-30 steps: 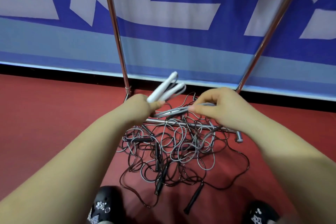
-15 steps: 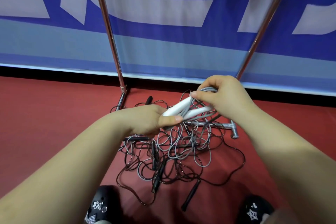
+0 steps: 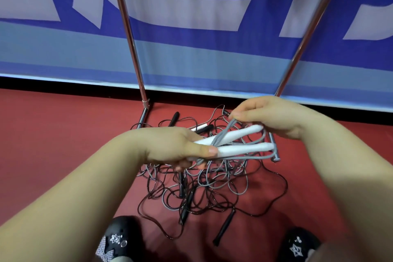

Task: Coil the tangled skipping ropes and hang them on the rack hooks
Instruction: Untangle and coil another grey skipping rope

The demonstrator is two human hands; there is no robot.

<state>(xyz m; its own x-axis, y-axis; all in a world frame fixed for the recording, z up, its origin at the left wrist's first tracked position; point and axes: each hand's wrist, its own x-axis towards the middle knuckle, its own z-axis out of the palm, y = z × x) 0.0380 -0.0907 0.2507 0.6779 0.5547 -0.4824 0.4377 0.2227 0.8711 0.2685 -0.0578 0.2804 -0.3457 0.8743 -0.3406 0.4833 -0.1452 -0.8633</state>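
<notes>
My left hand (image 3: 170, 147) grips the two white handles (image 3: 244, 140) of a grey skipping rope, which point to the right. My right hand (image 3: 274, 115) pinches a loop of that grey cord (image 3: 225, 132) just above the handles and holds it across them. Below both hands a tangled pile of black and grey ropes (image 3: 204, 189) lies on the red floor, with black handles (image 3: 224, 226) sticking out. The rack's two metal uprights (image 3: 127, 34) rise behind the pile; its hooks are out of view.
The rack's low base bar (image 3: 274, 151) lies under my right hand. A blue and white banner (image 3: 202, 27) closes off the back. My two black shoes (image 3: 119, 238) stand at the bottom edge, close to the pile.
My left hand has turned the white handles from pointing up to lying level, pointing right. My right hand has lifted the grey cord and drawn it over the handles.
</notes>
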